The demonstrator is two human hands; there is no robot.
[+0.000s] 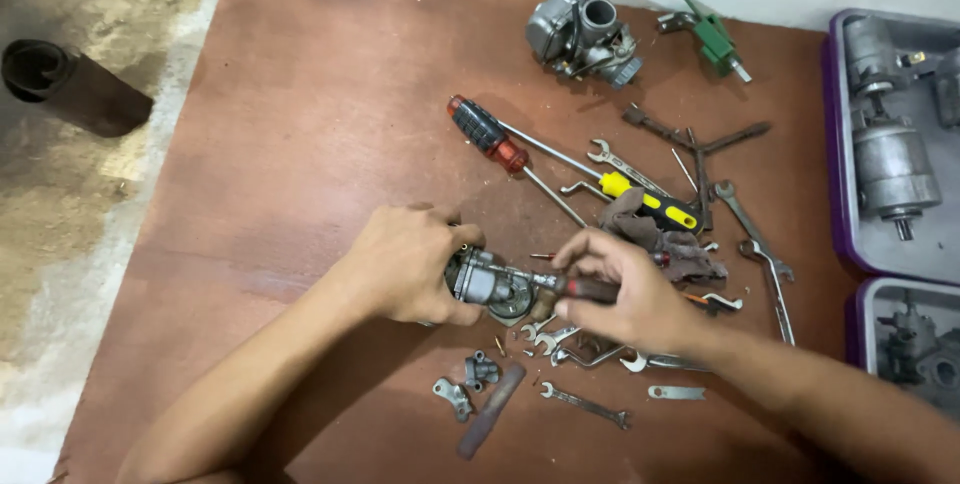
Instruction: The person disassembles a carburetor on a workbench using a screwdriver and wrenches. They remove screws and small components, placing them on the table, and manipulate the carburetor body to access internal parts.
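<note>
My left hand [405, 262] grips a small grey metal carburetor body [487, 282] and holds it just above the brown board [300, 124]. My right hand [625, 289] is closed around a dark-handled tool [590, 290] whose tip meets the side of that part. Small metal pieces [470, 379] and a dark rod [492, 409] lie just below my hands. Part of the carburetor is hidden under my left fingers.
Behind my hands lie a red-and-black screwdriver [487, 134], a yellow-handled screwdriver [650, 199], a rag [665, 239], several wrenches [770, 264], a second carburetor [583, 34] and a green part [715, 36]. Purple-rimmed trays [835, 144] with motor parts stand at right. A dark cylinder [70, 84] lies on the floor at left.
</note>
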